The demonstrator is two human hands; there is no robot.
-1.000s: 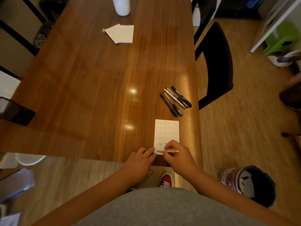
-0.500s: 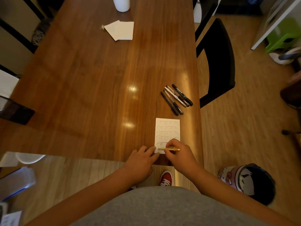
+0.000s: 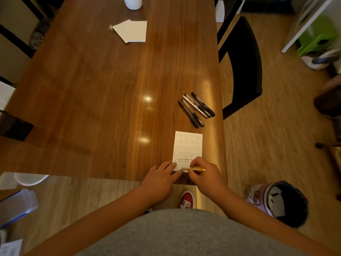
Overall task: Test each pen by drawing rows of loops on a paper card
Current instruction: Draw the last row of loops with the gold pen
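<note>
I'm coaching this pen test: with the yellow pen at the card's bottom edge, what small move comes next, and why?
Probably sweep the yellow pen rightward in loops. The right hand pinches it with its tip at the lower left of the card, below five drawn rows, where a strip looks unmarked; the left hand presses that corner flat.

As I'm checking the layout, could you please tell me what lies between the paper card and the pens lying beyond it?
Nothing: in the head view, only bare wooden table separates the card from the pens.
</note>
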